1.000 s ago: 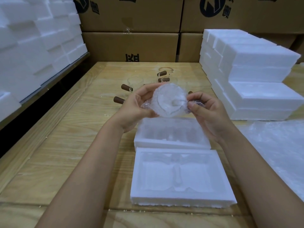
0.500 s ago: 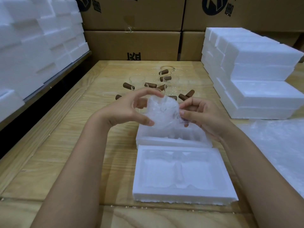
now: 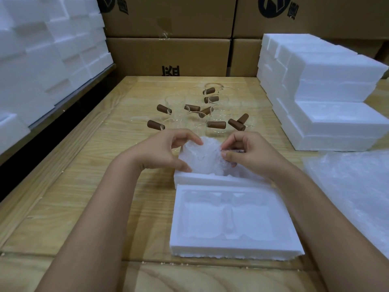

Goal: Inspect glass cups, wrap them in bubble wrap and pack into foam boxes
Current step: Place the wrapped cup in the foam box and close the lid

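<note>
Past the foam lid (image 3: 233, 220) nearest on the bench (image 3: 84, 186), ease the wrapped cup (image 3: 202, 159), pinched each side by curled fingers of left hand (image 3: 160, 150) and right hand (image 3: 250, 154), squarely into the foam box (image 3: 210, 179) just below, loose wrap tucked under. Leave the bare glass cups (image 3: 210, 114) beyond alone.

Person's left hand (image 3: 162, 151) and right hand (image 3: 252, 154) bare. Left forearm (image 3: 101, 218), right forearm (image 3: 315, 207) bare from wrist down to frame's bottom edge. Fingers slender; nails short, rounded. Knuckle creases faint.
</note>
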`<control>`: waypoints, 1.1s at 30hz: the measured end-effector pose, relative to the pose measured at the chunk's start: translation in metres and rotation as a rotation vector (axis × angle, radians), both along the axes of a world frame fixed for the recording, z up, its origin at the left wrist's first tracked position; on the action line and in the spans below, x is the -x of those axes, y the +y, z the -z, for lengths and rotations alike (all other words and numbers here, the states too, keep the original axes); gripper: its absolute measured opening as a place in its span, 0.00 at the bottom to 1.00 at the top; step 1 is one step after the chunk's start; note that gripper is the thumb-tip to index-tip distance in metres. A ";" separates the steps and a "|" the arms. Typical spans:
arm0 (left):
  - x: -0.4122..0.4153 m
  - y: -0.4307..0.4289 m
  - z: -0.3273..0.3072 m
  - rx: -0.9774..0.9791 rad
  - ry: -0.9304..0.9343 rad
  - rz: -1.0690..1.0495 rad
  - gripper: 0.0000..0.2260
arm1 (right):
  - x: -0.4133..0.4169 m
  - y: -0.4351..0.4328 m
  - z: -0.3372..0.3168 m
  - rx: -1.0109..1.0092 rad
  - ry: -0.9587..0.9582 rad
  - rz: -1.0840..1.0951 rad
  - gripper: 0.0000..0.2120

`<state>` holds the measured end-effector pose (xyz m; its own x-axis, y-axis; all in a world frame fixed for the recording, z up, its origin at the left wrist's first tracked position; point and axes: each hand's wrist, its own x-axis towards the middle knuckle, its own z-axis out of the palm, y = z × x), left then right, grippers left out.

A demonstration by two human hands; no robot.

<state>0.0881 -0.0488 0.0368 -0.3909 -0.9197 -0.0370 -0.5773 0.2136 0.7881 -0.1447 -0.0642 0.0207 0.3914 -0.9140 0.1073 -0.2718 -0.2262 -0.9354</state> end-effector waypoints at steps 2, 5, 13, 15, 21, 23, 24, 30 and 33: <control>-0.002 0.001 0.004 -0.004 0.015 0.022 0.25 | 0.000 0.000 0.001 0.033 0.047 0.011 0.11; -0.002 0.005 0.008 -0.024 0.117 0.026 0.21 | -0.001 0.000 0.002 0.075 0.119 0.032 0.12; 0.013 0.012 0.030 0.145 0.310 -0.081 0.20 | 0.008 0.004 -0.006 0.184 0.257 0.032 0.12; 0.013 0.013 0.031 0.153 0.329 -0.073 0.25 | 0.017 0.003 -0.009 0.186 0.217 0.067 0.08; 0.017 0.014 0.034 0.147 0.337 -0.102 0.27 | 0.029 -0.002 -0.010 0.145 0.230 0.046 0.08; 0.020 0.014 0.034 0.152 0.355 -0.119 0.27 | 0.026 -0.002 -0.008 0.180 0.234 0.035 0.10; 0.021 0.014 0.034 0.154 0.360 -0.123 0.27 | 0.025 -0.003 -0.007 0.190 0.234 0.028 0.10; 0.018 0.013 0.035 0.160 0.296 -0.097 0.27 | 0.024 0.000 -0.010 0.196 0.277 0.041 0.09; 0.014 0.016 0.034 0.254 0.294 -0.103 0.32 | 0.030 0.011 -0.028 0.207 0.296 0.196 0.06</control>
